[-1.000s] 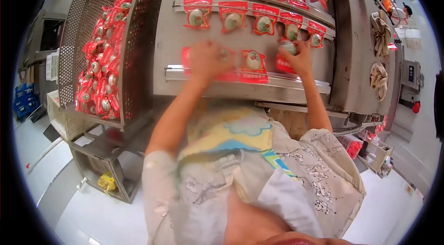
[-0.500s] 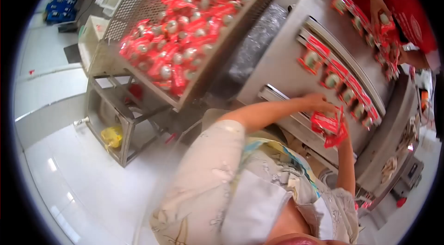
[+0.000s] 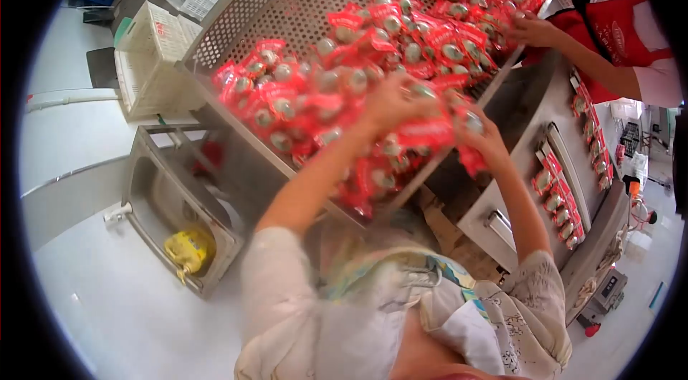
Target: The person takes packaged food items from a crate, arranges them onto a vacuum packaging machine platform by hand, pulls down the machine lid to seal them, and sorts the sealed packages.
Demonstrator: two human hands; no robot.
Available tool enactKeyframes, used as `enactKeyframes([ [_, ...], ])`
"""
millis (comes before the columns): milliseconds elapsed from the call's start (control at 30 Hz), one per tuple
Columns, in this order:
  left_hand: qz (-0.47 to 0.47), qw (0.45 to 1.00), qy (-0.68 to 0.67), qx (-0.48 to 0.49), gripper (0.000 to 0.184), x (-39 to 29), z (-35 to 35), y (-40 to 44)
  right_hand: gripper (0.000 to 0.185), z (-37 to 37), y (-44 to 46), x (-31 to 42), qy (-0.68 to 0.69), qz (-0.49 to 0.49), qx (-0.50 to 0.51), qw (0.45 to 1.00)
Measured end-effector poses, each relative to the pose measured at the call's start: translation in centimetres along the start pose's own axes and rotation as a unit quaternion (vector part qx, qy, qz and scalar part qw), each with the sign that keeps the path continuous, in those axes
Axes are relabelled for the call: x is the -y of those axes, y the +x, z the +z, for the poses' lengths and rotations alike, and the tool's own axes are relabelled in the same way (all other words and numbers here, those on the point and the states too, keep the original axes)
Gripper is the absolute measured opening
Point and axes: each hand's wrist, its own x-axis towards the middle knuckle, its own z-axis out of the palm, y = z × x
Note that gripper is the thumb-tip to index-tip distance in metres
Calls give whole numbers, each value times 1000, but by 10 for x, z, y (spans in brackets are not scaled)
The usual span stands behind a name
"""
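A large perforated metal tray [image 3: 251, 11] holds a heap of red plastic packets [image 3: 279, 104], each showing a pale, egg-like round shape. My left hand [image 3: 394, 104] is over the heap, blurred, its fingers curled round red packets. Close to the tray's right edge, my right hand [image 3: 484, 140] grips a red packet [image 3: 469, 158] that hangs below the fingers. Between the two hands lie more red packets [image 3: 423, 133]. Motion blur hides exactly how many each hand holds.
Across the tray, a co-worker's hand [image 3: 534, 30] is at the packets. Right stands a metal machine [image 3: 505, 201] with a row of packets [image 3: 559, 204] along a bar. Left are a white crate [image 3: 154, 50], a metal stand [image 3: 226, 244] and a yellow bag [image 3: 188, 249].
Both my hands have moved from the metal machine to over the tray, carrying red packets. The view has turned towards the tray. The co-worker's hand has moved from the machine to the tray.
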Motion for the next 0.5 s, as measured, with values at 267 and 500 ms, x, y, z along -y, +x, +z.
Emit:
enactKeyframes([
  [267, -62, 879, 446, -154, 74, 51, -196, 64, 72, 115, 205, -9, -466, -24, 4, 884],
  [500, 6, 807, 581, -104, 79, 67, -169, 46, 68, 117, 234, -65, -580, -102, -110, 801],
])
